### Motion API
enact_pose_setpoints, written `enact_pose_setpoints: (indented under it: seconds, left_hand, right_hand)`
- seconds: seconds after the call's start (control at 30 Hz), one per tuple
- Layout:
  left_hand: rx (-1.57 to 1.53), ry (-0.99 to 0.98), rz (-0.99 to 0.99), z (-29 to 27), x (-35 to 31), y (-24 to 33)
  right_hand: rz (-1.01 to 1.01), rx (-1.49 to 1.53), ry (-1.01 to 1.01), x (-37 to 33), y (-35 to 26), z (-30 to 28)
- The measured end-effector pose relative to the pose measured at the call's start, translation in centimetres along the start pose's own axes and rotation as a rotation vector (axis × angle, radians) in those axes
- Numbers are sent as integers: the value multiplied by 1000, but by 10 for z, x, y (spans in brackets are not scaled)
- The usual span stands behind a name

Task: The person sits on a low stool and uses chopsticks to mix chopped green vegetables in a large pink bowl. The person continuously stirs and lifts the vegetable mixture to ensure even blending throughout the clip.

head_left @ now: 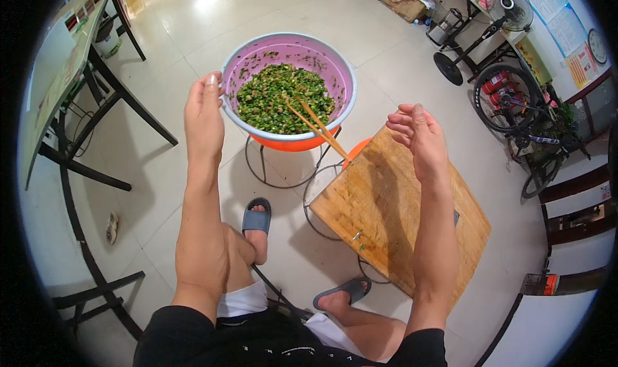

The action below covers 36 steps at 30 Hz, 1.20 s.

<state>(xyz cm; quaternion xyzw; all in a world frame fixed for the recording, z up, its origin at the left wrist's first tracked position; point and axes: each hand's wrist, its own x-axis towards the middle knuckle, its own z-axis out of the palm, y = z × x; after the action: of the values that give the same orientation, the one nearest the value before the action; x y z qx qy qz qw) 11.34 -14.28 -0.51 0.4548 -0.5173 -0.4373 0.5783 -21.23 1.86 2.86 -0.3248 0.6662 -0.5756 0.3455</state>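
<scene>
A pink basin with a pale blue rim (347, 109) holds a finely chopped green mixture (280, 100). A pair of wooden chopsticks (322, 130) leans in it, the ends sticking out over the near right rim. My left hand (205, 112) is raised beside the basin's left rim, its fingers loosely bent and nothing in it; whether they touch the rim I cannot tell. Above the wooden cutting board (360, 199), my right hand (418, 138) hangs empty with fingers slightly curled and apart. A few green scraps (358, 239) lie on the board. My right forearm hides part of it and most of a dark grey object (456, 217).
An orange stool (283, 144) with wire legs bears the basin; another orange stool (356, 153) is under the board. A dark-legged table (64, 96) stands at left. On the right are a standing fan (489, 35) and a bicycle (508, 103). My slippered feet rest between.
</scene>
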Motion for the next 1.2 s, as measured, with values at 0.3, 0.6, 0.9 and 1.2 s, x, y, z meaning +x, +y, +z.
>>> enact_pose_setpoints:
  seconds: [0.3,0.6,0.9,1.2]
  left_hand:
    - [-291,-176,112,56,-25,50]
    - [-171,-337,-116,88,-5,180]
    - [-185,-393,-353,49,72,365]
    - [-182,-370,-308,-15,132,491]
  right_hand:
    - [-61,93,-214,32,-44,-34]
    - [121,363,-214,44,-91,-1]
    - [338,621,-81,-1,-243,70]
    - [179,558,-117,-1,-415,128]
